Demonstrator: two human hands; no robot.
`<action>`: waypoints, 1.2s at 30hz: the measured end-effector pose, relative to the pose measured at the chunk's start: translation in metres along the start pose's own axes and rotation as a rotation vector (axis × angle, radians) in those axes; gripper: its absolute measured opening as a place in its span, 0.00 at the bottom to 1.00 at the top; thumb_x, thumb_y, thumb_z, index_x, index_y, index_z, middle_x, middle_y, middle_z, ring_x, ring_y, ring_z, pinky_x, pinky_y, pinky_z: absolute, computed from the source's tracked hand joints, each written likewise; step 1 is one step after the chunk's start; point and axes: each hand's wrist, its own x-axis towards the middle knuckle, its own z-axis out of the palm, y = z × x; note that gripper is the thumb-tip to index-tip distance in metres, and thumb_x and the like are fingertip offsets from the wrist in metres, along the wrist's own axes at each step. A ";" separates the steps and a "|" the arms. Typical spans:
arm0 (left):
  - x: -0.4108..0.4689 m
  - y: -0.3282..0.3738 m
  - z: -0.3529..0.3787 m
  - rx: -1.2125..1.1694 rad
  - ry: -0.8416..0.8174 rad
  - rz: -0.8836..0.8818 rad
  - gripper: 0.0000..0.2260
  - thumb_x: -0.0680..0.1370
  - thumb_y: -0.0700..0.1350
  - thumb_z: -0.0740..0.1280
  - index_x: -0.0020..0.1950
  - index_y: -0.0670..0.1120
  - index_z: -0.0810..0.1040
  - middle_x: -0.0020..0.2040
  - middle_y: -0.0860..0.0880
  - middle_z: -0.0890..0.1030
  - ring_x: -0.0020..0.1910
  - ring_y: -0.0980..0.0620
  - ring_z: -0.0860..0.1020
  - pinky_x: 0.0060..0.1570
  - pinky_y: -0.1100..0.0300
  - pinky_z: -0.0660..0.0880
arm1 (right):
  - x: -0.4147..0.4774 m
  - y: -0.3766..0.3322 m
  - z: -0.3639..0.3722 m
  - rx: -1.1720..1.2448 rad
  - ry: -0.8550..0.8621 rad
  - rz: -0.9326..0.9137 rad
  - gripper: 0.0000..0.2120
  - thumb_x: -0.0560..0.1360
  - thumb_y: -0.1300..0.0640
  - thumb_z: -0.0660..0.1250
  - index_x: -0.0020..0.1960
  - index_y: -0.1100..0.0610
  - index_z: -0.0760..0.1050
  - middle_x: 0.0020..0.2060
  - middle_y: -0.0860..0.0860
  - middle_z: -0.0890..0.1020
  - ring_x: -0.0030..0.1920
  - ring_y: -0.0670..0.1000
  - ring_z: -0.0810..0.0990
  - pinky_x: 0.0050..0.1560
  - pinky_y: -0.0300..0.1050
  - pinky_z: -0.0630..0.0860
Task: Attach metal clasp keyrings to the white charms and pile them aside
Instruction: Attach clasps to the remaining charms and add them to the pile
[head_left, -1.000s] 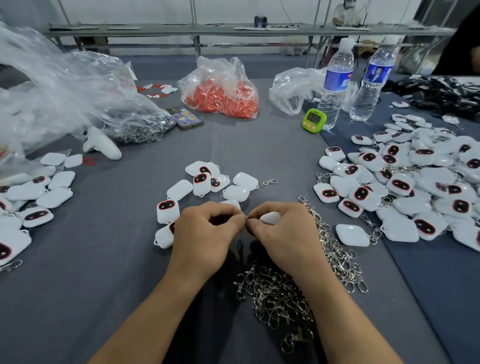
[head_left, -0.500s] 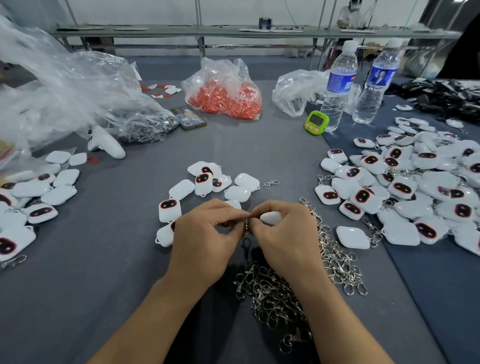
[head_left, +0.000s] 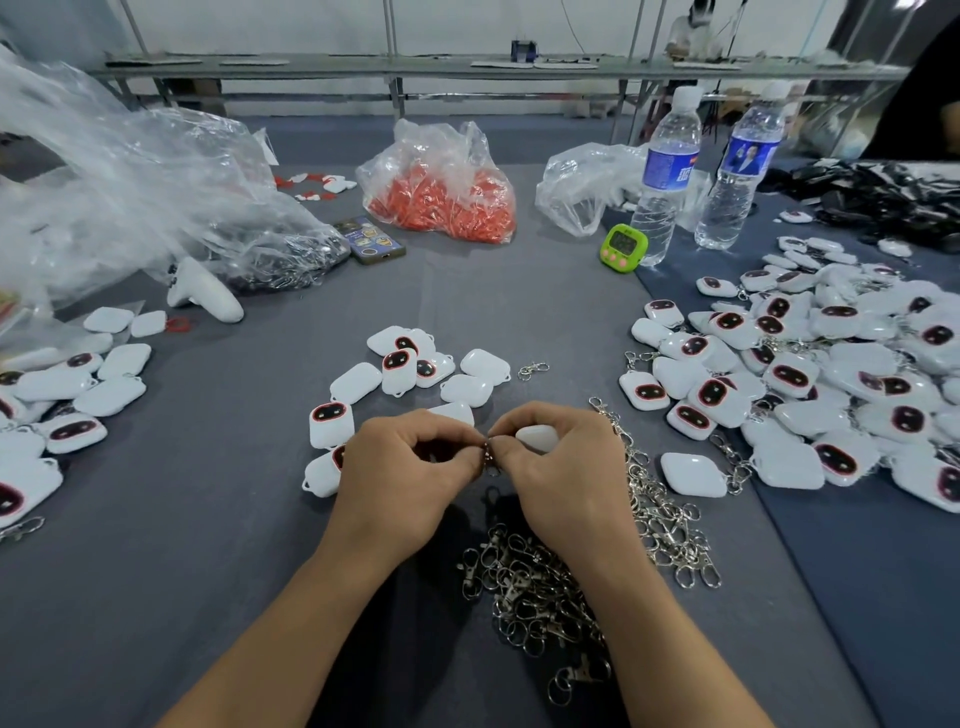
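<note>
Your left hand (head_left: 410, 480) pinches a metal clasp keyring (head_left: 491, 458) just beside the white charm (head_left: 538, 436) gripped in your right hand (head_left: 563, 486) (fingertips touching).

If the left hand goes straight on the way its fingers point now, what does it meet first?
The left hand would most likely meet the right hand at once: both pinch the metal clasp between them.

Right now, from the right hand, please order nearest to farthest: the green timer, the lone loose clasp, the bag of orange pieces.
1. The lone loose clasp, just beyond the right hand.
2. The green timer, farther back, beside a water bottle.
3. The bag of orange pieces, farthest back, centre.
</note>
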 end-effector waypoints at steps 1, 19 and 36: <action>0.000 0.000 0.000 -0.001 -0.013 -0.013 0.14 0.70 0.37 0.78 0.35 0.57 0.85 0.36 0.59 0.85 0.33 0.60 0.81 0.34 0.71 0.73 | 0.000 0.000 0.000 0.002 -0.003 0.000 0.08 0.71 0.58 0.76 0.37 0.47 0.84 0.29 0.41 0.82 0.30 0.41 0.80 0.31 0.31 0.73; 0.001 0.003 -0.005 -0.143 -0.078 -0.130 0.05 0.63 0.46 0.69 0.33 0.50 0.85 0.26 0.53 0.76 0.26 0.58 0.68 0.28 0.66 0.65 | 0.001 -0.004 0.003 0.133 -0.081 -0.092 0.10 0.70 0.63 0.76 0.37 0.49 0.84 0.28 0.40 0.82 0.29 0.39 0.78 0.32 0.30 0.71; -0.006 -0.009 0.004 0.698 -0.007 0.336 0.04 0.70 0.43 0.75 0.37 0.51 0.83 0.35 0.54 0.79 0.33 0.48 0.78 0.32 0.57 0.72 | 0.004 -0.002 0.001 0.019 0.139 -0.243 0.28 0.69 0.76 0.63 0.42 0.43 0.87 0.46 0.41 0.77 0.51 0.46 0.78 0.49 0.32 0.71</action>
